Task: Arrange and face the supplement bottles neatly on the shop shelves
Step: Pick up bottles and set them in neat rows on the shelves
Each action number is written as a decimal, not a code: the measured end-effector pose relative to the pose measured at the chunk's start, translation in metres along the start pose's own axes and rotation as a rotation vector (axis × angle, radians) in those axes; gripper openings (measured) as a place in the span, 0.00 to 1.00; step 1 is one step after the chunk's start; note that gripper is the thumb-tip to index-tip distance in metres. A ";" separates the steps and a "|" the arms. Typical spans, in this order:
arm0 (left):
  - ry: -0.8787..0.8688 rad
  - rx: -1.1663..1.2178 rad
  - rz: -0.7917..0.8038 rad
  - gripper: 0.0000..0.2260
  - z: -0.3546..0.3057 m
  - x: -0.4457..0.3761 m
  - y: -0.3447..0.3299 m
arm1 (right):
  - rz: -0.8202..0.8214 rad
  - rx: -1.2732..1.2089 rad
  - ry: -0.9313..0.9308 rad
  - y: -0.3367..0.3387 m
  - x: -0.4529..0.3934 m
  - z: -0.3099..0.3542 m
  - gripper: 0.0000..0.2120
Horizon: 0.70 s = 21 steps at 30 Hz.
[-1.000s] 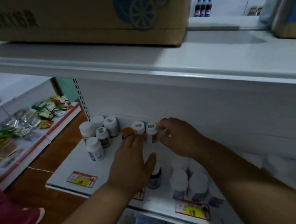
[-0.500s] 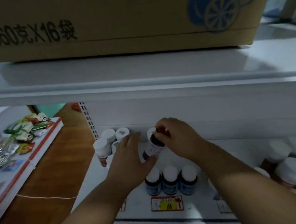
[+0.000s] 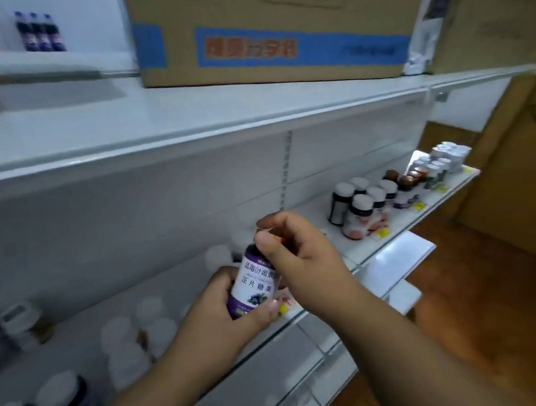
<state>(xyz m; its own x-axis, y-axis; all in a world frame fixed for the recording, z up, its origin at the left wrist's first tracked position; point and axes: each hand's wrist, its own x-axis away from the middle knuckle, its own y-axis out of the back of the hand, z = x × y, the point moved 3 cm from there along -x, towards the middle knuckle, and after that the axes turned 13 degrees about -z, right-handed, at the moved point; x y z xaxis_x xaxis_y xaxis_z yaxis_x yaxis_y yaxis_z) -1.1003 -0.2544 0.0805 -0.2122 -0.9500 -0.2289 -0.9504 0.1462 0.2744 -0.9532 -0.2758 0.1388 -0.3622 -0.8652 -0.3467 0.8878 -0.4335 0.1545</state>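
A supplement bottle with a purple and white label showing blueberries is lifted off the white shelf and tilted, label toward me. My left hand grips its lower body from below. My right hand pinches its top, hiding the cap. More white-capped bottles stand blurred on the shelf to the left. A group of dark bottles with white caps stands further right on the same shelf.
A cardboard box with blue print sits on the upper shelf. Small boxes and jars fill the shelf's far right end. Three cola bottles stand on a distant shelf. Wooden floor lies at the right.
Both hands have lifted one bottle clear of the shelf and turned its label toward me. The view has swung to the right, so the left bottle groups slid toward the left edge.
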 end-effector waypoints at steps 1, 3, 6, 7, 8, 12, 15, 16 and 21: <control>0.003 0.017 0.036 0.20 -0.005 -0.004 -0.032 | -0.031 0.008 -0.007 0.032 -0.002 -0.010 0.08; 0.003 0.036 0.090 0.20 -0.018 -0.011 -0.098 | -0.082 0.043 -0.018 0.097 -0.007 -0.030 0.06; 0.002 0.067 0.150 0.18 -0.042 -0.017 -0.200 | -0.169 0.135 -0.048 0.197 -0.017 -0.058 0.08; 0.006 0.079 0.168 0.17 -0.050 -0.018 -0.232 | -0.197 0.168 -0.056 0.227 -0.022 -0.066 0.08; 0.011 0.089 0.187 0.16 -0.056 -0.019 -0.262 | -0.224 0.194 -0.067 0.255 -0.026 -0.074 0.08; 0.053 0.127 0.230 0.14 -0.077 -0.030 -0.353 | -0.288 0.250 -0.121 0.340 -0.049 -0.098 0.08; 0.052 0.128 0.218 0.16 -0.083 -0.048 -0.400 | -0.278 0.232 -0.146 0.377 -0.072 -0.118 0.07; 0.056 0.125 0.203 0.17 -0.082 -0.056 -0.414 | -0.278 0.229 -0.149 0.386 -0.081 -0.126 0.07; 0.058 0.099 0.161 0.17 -0.074 -0.113 -0.478 | -0.295 0.288 -0.167 0.425 -0.141 -0.169 0.10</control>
<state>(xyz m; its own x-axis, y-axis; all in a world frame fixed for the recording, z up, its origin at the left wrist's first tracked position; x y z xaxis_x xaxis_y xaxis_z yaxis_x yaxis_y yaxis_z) -0.6052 -0.2373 0.0447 -0.3530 -0.9260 -0.1341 -0.9235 0.3217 0.2090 -0.4768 -0.2951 0.0971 -0.6502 -0.7124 -0.2640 0.6327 -0.7001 0.3310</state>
